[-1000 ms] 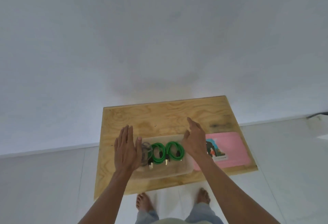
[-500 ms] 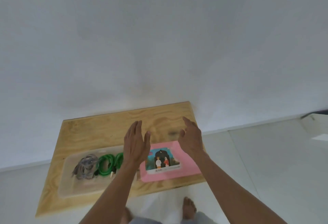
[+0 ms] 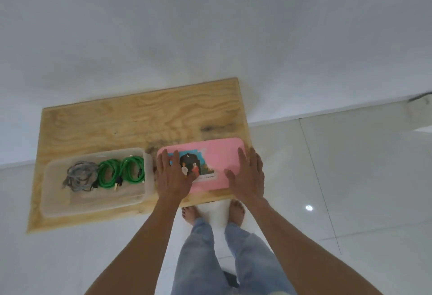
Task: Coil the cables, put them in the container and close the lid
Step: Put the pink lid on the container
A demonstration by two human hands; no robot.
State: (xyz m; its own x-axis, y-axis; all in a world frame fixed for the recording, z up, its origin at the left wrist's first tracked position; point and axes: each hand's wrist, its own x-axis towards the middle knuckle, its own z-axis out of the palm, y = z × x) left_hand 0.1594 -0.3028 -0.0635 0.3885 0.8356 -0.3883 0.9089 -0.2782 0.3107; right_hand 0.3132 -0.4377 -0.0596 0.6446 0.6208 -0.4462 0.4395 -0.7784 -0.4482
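I see my left hand (image 3: 172, 176) and right hand (image 3: 248, 176) flat on the pink lid (image 3: 219, 157), fingers straight, released, gripping nothing; the lid lies on the counter (image 3: 131, 121) just beside the open container (image 3: 93, 203); inside it, two green cables (image 3: 121, 172) and a grey cable (image 3: 79, 175) sit coiled.

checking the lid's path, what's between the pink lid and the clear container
Head view: only a narrow strip of bare wooden board separates the pink lid from the clear container; nothing lies in that gap.
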